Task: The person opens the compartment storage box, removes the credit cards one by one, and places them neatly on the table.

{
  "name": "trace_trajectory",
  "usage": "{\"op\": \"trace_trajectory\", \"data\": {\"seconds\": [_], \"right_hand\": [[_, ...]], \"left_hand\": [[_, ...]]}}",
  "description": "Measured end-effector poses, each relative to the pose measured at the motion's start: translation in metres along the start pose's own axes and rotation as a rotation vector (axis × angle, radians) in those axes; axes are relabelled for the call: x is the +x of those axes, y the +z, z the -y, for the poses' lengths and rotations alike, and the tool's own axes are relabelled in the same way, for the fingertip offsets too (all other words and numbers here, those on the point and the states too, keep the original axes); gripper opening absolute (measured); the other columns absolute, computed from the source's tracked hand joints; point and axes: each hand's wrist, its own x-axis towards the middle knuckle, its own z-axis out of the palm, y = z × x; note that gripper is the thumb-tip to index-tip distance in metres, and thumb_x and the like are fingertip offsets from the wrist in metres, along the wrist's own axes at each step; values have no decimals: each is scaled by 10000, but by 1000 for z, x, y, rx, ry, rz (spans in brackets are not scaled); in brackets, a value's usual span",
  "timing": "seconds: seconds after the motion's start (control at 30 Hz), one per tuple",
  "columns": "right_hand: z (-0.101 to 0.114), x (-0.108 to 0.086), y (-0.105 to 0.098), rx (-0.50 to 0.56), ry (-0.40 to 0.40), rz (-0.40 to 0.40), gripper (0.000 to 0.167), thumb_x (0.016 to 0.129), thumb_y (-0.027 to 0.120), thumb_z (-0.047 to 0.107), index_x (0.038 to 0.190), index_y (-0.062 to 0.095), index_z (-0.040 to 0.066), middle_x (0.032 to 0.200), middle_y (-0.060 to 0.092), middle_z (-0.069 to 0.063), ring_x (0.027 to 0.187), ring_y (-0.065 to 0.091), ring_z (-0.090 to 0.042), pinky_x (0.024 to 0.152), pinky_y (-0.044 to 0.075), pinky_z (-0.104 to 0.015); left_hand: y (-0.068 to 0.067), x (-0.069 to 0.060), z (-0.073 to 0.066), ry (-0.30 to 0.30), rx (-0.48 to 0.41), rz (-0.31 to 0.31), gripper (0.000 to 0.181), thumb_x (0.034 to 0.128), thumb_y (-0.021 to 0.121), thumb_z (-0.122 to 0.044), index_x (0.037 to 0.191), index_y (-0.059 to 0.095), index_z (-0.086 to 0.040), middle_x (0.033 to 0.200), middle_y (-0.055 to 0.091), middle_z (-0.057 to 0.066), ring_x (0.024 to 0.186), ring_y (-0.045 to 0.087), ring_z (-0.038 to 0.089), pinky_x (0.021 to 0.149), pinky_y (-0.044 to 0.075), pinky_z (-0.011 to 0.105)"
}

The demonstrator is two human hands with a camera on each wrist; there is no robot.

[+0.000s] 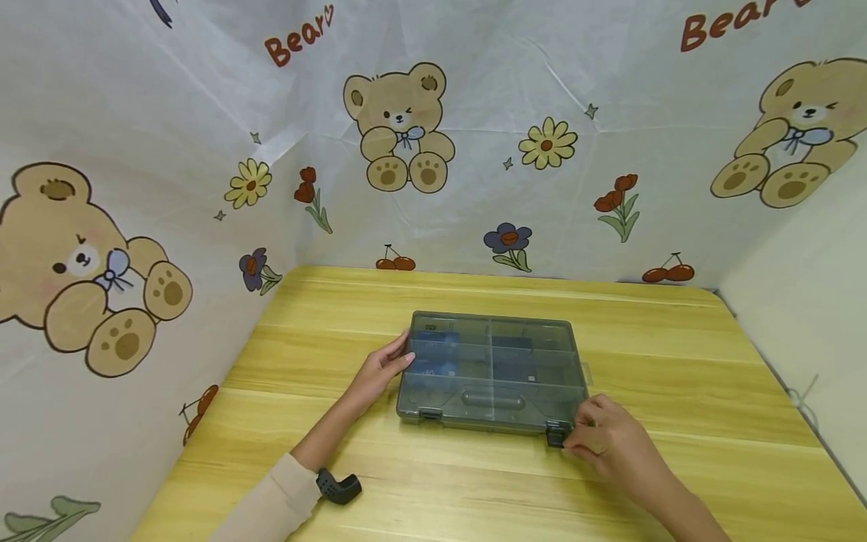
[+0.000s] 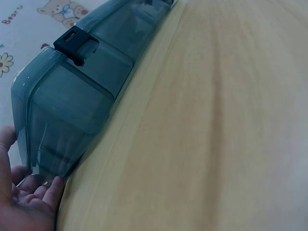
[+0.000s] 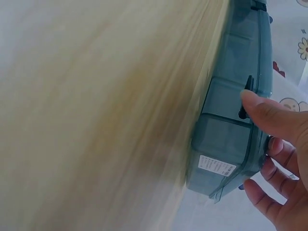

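A grey see-through plastic storage box (image 1: pixel 535 403) with a divided lid lies flat on the wooden table. Blue flat items (image 1: pixel 433 354) show through its left compartments, and a darker blue one (image 1: pixel 512 361) lies further right; their kind is unclear. At the box's left side, my left hand (image 1: pixel 375 373) grips the edge, thumb by the lid and fingers low against the wall (image 2: pixel 36 192). My right hand (image 1: pixel 612 440) is at the front right corner. Its thumb (image 3: pixel 269 115) and fingers pinch the black latch (image 1: pixel 557 434), which sticks outward. The front left latch (image 2: pixel 74 44) lies against the box.
The light wooden tabletop (image 1: pixel 433 482) extends around the box. White cloth (image 1: pixel 474 165) printed with bears and flowers hangs behind and to the left. A black wrist device (image 1: pixel 339 488) sits at the left sleeve. A white label (image 3: pixel 216 165) is on the box's right end.
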Motion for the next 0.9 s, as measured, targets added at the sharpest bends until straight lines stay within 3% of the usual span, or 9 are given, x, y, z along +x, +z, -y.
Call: {"op": "trace_trajectory", "data": {"seconds": [0.27,0.53,0.67,0.9], "right_hand": [[3,5,-5,-55,-35,28,296,520,940,114,715,774,262,803,516,141,794,446,-61,649,413,-164],[9,12,-11,-92,76,83,234,652,939,171,733,753,286,767,503,240,717,430,17,571,416,-138],[13,20,-11,-98,80,56,197,696,921,164,738,756,264,754,575,222,666,496,13,559,460,-157],[24,43,-8,-58,-16,-34,108,781,880,220,795,773,227,782,639,157,669,567,-8,570,476,-148]], "left_hand": [[0,0,-1,-7,3,-7,682,1009,631,-421,1591,336,-223,1640,279,-60,1496,300,179,1165,368,363],[0,1,1,10,-1,7,656,1035,606,-361,1599,320,-185,1651,266,-1,1501,293,224,1176,352,406],[-1,2,1,9,0,15,657,1037,601,-366,1600,316,-181,1651,262,1,1502,286,218,1178,350,404],[-2,2,3,1,-5,6,685,1014,628,-408,1595,329,-199,1647,272,-4,1498,298,216,1166,366,387]]}}
